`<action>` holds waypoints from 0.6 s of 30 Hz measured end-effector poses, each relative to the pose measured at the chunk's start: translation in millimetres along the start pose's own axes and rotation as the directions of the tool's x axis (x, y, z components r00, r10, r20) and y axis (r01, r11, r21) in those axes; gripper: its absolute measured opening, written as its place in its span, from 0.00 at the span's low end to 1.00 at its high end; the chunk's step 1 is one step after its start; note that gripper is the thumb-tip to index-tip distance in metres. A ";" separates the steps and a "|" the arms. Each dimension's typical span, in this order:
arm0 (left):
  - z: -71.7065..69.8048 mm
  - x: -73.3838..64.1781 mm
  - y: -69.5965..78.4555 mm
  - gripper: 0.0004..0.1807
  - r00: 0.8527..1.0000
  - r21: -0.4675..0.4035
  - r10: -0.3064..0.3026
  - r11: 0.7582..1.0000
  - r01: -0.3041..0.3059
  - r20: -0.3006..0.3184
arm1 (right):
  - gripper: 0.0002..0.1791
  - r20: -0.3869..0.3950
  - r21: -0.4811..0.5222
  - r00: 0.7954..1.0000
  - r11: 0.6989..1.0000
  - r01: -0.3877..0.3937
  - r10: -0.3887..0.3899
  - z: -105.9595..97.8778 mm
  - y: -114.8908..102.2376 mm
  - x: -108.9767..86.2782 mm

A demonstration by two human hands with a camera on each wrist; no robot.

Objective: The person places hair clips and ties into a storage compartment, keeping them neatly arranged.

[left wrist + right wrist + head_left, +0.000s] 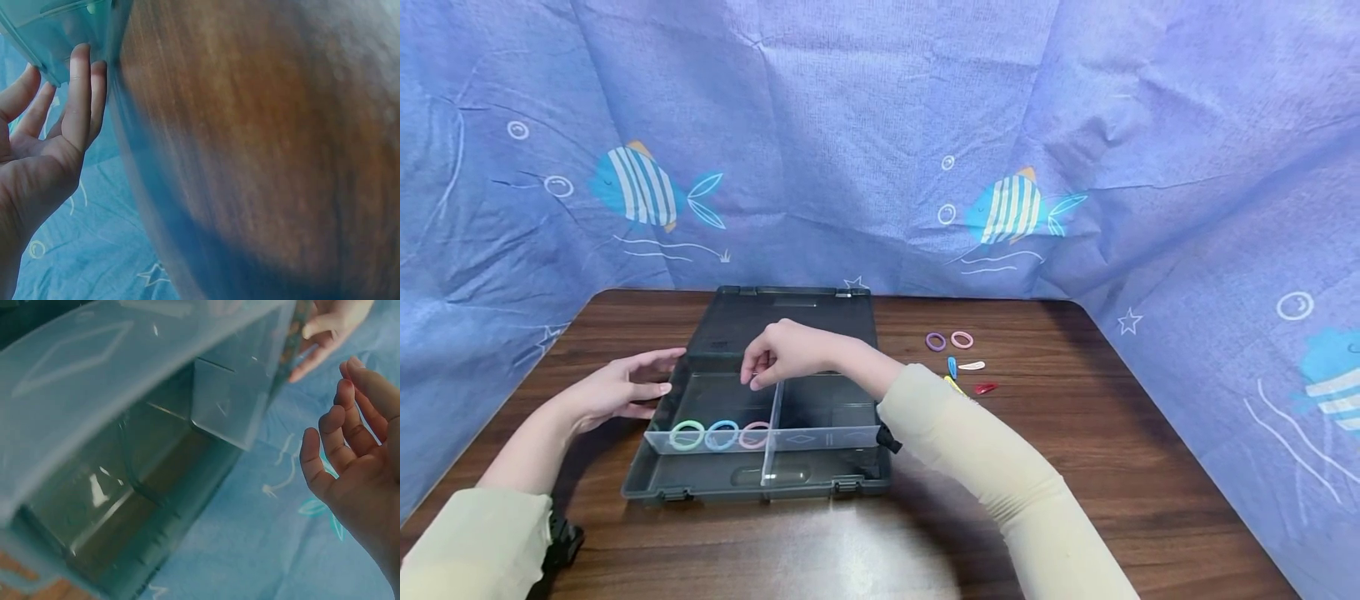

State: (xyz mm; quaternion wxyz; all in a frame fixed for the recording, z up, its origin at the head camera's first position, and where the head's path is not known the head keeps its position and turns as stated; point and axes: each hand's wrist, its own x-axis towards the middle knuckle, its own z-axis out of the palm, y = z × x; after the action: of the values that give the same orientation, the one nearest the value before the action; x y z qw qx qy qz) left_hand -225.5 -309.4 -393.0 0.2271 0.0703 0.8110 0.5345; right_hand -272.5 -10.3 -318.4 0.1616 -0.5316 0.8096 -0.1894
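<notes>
A dark translucent divided box (722, 497) lies with its lid (820, 325) swung back. A green hair tie (673, 436), a blue one (708, 435) and a pink one (742, 436) lean in a row by the clear divider (831, 437) in its left half. My left hand (613, 390) touches the box's left side with fairly straight fingers. Above the large left compartment hovers my right hand (782, 354), its fingers bent and its thumb and index tips close together. The right wrist view shows no clear object at those fingertips (354, 364); whether they pinch something tiny is unclear.
Right of the box lie a purple hair tie (936, 348), another pink one (962, 347), and blue (952, 367), white (972, 365), yellow (953, 384) and red (986, 388) snap clips. My right sleeve partly covers the yellow clip. A blue fish-patterned cloth (850, 125) hangs behind the wooden table (1075, 467).
</notes>
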 end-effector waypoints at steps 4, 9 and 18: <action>-0.4 -0.2 0.5 0.40 1.000 0.017 0.010 1.000 -0.010 0.001 | 0.06 -0.012 0.000 1.000 1.000 -0.005 0.005 -12.3 -3.0 -10.7; -0.8 -0.8 0.3 0.40 1.000 0.021 0.005 1.000 -0.005 -0.004 | 0.06 -0.037 0.006 0.999 1.000 -0.005 0.005 -25.5 -3.5 -23.6; -0.4 -1.1 2.2 0.40 1.000 0.013 0.006 1.000 -0.006 0.002 | 0.06 -0.076 0.027 0.997 0.999 -0.024 0.026 -43.6 -0.5 -49.6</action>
State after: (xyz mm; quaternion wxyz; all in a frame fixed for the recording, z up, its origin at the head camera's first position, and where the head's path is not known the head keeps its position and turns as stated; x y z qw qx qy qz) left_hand -224.9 -309.2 -390.6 0.2260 0.0745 0.8140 0.5299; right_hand -273.3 41.1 -277.0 0.1397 -0.5115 0.8193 -0.2180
